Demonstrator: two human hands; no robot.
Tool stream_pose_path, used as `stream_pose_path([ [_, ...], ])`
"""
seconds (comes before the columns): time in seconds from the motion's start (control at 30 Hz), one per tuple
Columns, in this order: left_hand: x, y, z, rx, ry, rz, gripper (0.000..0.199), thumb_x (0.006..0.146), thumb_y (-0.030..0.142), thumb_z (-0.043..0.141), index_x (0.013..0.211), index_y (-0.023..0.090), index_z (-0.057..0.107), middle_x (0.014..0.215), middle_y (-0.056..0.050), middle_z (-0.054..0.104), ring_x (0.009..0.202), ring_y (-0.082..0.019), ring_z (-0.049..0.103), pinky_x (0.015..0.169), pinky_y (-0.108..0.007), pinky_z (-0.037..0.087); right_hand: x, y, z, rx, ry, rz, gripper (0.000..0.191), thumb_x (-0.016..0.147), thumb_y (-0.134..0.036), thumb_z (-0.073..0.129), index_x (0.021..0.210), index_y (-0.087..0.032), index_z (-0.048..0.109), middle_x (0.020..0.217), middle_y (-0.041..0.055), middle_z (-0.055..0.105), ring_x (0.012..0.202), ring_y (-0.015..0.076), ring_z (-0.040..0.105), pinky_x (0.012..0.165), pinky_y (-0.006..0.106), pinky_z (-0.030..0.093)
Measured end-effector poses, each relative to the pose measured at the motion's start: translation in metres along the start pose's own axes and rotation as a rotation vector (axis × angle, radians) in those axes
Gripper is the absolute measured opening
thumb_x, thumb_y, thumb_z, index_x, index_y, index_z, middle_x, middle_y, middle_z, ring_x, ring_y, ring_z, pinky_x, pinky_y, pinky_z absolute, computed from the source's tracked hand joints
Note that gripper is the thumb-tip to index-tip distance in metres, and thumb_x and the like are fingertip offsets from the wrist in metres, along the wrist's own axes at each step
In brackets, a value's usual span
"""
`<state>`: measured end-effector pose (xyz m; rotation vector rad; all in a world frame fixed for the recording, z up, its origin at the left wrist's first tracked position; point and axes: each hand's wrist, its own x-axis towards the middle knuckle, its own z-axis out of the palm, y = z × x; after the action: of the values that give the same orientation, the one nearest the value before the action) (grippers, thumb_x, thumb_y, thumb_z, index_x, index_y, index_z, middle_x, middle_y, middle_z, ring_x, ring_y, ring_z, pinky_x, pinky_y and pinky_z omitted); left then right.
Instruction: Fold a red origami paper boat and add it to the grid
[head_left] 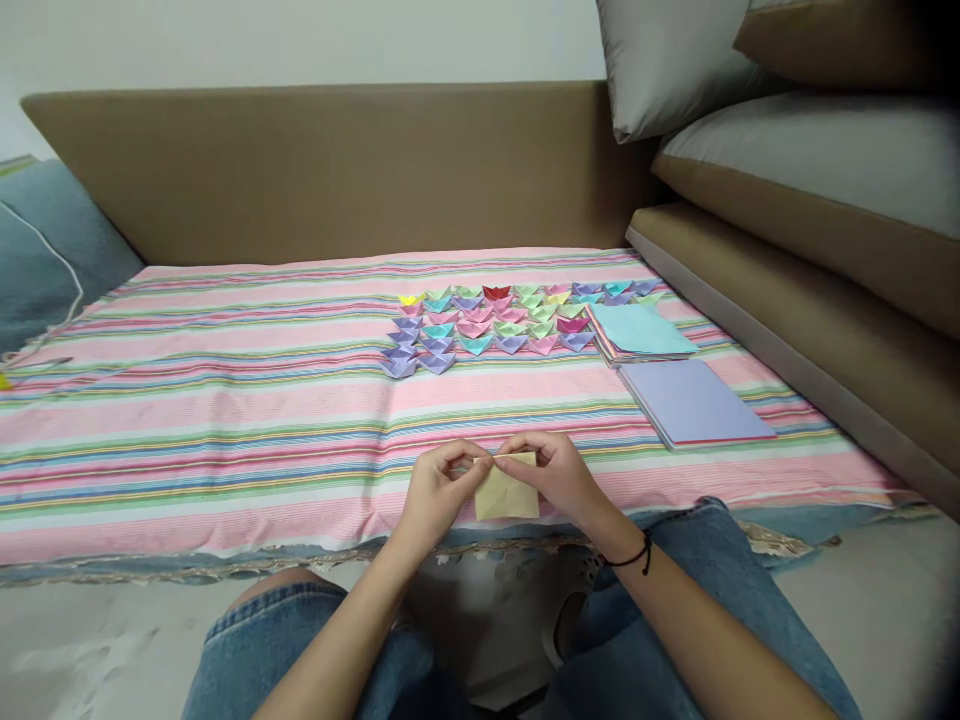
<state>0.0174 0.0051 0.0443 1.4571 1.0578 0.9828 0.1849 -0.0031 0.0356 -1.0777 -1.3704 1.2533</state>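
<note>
A small pale yellow sheet of paper, folded along its top edge, is held up near the front edge of the striped cloth. My left hand pinches its upper left part between thumb and fingers. At the upper right, my right hand pinches the same edge, its thumb tip close to the left thumb. Beyond the hands stand several rows of small folded paper boats in purple, pink, green, blue, red and yellow.
To the right lie a stack of light blue paper and a stack of lavender paper. Large cushions are piled along the right side. A brown backrest closes off the back. A white cable runs at far left.
</note>
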Motion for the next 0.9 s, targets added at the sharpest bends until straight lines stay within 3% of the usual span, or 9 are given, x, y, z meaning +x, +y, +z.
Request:
stream_pose_path([
  [0.37, -0.003, 0.002, 0.001, 0.029, -0.012, -0.007, 0.017, 0.073, 0.033, 0.066, 0.071, 0.016, 0.069, 0.059, -0.001, 0.061, 0.054, -0.012, 0.053, 0.052, -0.022, 0.041, 0.000, 0.000, -0.003, -0.081, 0.005, -0.056, 0.012, 0.073, -0.028, 0.065, 0.069, -0.018, 0.068, 0.068, 0.0040, 0.067, 0.065, 0.0183, 0.062, 0.060, 0.029, 0.048],
  [0.67, 0.002, 0.010, -0.010, -0.048, 0.068, -0.036, 0.022, 0.068, 0.036, 0.070, 0.069, 0.015, 0.069, 0.056, -0.001, 0.059, 0.052, -0.011, 0.051, 0.048, -0.021, 0.039, 0.004, -0.004, -0.021, -0.036, 0.051, 0.025, 0.018, 0.070, -0.036, 0.069, 0.069, -0.018, 0.069, 0.070, 0.0044, 0.069, 0.067, 0.0196, 0.063, 0.062, 0.032, 0.052],
  [0.9, 0.003, 0.007, -0.008, -0.112, 0.106, -0.105, 0.026, 0.070, 0.038, 0.068, 0.074, 0.013, 0.065, 0.062, 0.000, 0.059, 0.054, -0.009, 0.052, 0.050, -0.019, 0.041, 0.002, -0.006, -0.016, 0.056, 0.120, 0.091, 0.019, 0.068, -0.037, 0.071, 0.070, -0.018, 0.068, 0.063, 0.0026, 0.065, 0.059, 0.0162, 0.060, 0.056, 0.030, 0.051],
])
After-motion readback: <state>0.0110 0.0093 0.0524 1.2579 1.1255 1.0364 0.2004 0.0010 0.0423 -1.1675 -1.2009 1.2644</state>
